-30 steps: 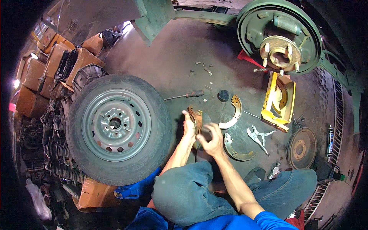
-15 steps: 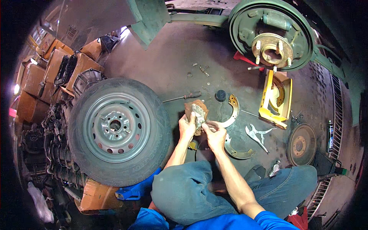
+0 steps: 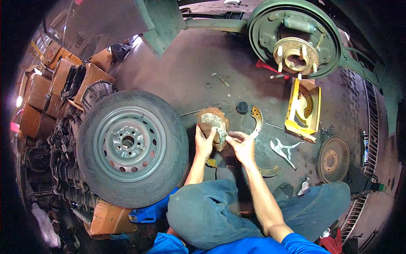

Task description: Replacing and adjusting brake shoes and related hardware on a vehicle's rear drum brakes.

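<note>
My left hand (image 3: 204, 142) is closed around a crumpled brown wrapping (image 3: 201, 117), with the thumb across its front. A pale grey, paste-like mass (image 3: 210, 120) lies in its folds. At the wrapping's right edge, the fingers of my right hand (image 3: 242, 146) are pinched together against it. Just beyond the right hand lies a curved brake shoe (image 3: 256, 120), and a second brake shoe (image 3: 270, 171) is partly hidden by my right forearm. A round black cap (image 3: 242, 107) stands on the floor close by. The wrapping mostly covers a screwdriver, leaving its shaft (image 3: 190, 112) showing.
A wheel with tyre (image 3: 129, 144) lies at left, beside cardboard boxes (image 3: 40, 86). Overhead at right hangs a brake backing plate with hub (image 3: 296, 55). Locking pliers (image 3: 283, 151), an open yellow box (image 3: 314, 112) holding a brake shoe and a rusty drum (image 3: 333, 161) are at right.
Both hands have shifted slightly, and the wrapping is turned to show more of its pale mass. It now covers the screwdriver handle. My right hand hides more of the lower brake shoe.
</note>
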The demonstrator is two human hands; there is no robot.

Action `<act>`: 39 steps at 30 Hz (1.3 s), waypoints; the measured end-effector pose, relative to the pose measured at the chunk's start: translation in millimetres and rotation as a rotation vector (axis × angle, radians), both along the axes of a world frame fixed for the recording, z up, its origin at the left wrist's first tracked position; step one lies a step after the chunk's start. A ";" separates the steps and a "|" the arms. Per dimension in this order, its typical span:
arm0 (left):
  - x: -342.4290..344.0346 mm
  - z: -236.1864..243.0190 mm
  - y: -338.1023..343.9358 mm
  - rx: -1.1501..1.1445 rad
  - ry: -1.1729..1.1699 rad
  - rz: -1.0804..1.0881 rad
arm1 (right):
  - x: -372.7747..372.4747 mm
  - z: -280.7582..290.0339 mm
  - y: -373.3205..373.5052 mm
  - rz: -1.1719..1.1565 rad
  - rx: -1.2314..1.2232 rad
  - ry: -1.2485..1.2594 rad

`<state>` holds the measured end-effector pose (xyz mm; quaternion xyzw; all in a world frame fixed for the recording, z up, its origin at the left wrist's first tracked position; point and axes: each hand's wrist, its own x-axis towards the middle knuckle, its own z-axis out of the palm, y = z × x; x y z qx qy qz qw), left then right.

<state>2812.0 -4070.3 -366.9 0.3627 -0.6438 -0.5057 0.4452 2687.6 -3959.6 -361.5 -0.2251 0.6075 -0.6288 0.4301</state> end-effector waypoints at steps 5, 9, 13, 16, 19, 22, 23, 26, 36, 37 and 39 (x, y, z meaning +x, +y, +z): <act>-4.1 22.1 -1.1 0.013 -0.131 0.208 | 7.5 4.3 0.6 0.084 -0.143 -0.081; -2.1 26.3 -1.6 0.070 -0.102 0.323 | 29.6 19.9 -8.6 -0.111 0.043 0.017; -2.4 23.5 1.9 0.017 -0.179 0.250 | 31.1 5.6 -9.4 -0.018 0.016 -0.330; 8.2 10.6 -5.0 0.065 -0.073 0.379 | 17.8 -4.6 -11.3 -0.125 -0.042 -0.327; -4.1 13.8 -1.7 0.216 0.118 0.614 | -10.6 -2.5 0.4 -0.187 -0.044 -0.286; 10.3 22.6 -9.9 0.124 0.209 0.547 | -31.8 -1.0 3.6 -0.144 -0.069 -0.086; 26.8 12.4 -16.1 0.098 0.086 0.294 | -34.0 10.3 0.9 -0.062 -0.041 0.019; 11.0 23.2 5.1 0.392 -0.271 -0.473 | -38.3 31.1 7.3 -0.010 0.003 0.270; -8.3 22.6 22.4 0.027 -0.382 -0.194 | -22.1 -5.3 -2.5 0.157 -0.136 -0.410; -7.3 21.9 21.9 0.008 -0.423 -0.125 | -18.9 -5.6 -2.0 0.172 -0.163 -0.463; -10.8 24.9 26.8 0.017 -0.446 -0.044 | -12.9 -10.0 -1.0 0.189 -0.192 -0.516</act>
